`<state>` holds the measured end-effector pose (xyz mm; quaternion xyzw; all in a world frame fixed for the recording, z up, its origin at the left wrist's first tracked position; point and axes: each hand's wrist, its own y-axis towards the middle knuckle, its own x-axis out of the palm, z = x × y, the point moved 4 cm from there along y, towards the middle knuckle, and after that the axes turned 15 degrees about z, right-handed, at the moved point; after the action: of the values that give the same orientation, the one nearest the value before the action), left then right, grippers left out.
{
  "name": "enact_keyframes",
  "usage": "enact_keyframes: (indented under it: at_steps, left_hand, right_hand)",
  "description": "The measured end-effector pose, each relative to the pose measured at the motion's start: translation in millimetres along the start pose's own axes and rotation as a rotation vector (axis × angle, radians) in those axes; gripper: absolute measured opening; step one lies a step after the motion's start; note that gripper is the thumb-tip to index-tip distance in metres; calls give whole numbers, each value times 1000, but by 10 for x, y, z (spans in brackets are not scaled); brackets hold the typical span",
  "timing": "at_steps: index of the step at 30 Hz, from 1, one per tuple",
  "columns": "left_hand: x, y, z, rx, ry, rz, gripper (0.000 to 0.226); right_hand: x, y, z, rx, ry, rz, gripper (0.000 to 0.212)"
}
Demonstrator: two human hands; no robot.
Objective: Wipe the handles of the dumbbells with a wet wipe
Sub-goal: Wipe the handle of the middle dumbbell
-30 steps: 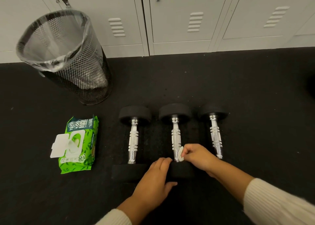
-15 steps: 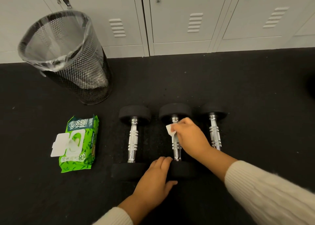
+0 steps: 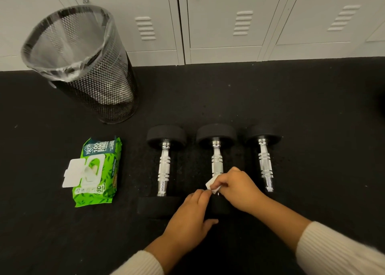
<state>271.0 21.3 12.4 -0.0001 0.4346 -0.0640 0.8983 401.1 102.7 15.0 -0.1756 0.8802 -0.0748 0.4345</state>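
Note:
Three dumbbells with chrome handles and black ends lie side by side on the dark floor: the left dumbbell [image 3: 164,166], the middle dumbbell [image 3: 216,155] and the right dumbbell [image 3: 264,162]. My right hand [image 3: 237,188] pinches a small white wet wipe [image 3: 212,186] around the near end of the middle handle. My left hand [image 3: 190,216] rests flat on the middle dumbbell's near black end, holding it still. That near end is mostly hidden under both hands.
A green pack of wet wipes [image 3: 96,171] with its white lid flipped open lies left of the dumbbells. A black mesh bin [image 3: 83,66] with a clear liner stands at the back left. Grey lockers [image 3: 225,20] line the far wall.
My right hand slid the wipe from the near end up to the far end of the middle handle, then back down to the near end. The left hand stayed put.

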Motion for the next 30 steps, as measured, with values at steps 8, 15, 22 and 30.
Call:
enact_keyframes:
  at_steps: [8,15,22,30]
  left_hand:
    - [7,-12,-39,4,-5,6,64]
    - [25,-13,-19,4,6,-1,65]
    - [18,-15,-7,-6,4,1,64]
    - [18,-13,-14,-22,-5,5,66]
  right_hand:
    - [-188,148,315,644,1006,343,27]
    - [133,478,264,639,823,299,18]
    - [136,201,343,590,577,194,20]
    - [-44,65,89,201,-19,-157,20]
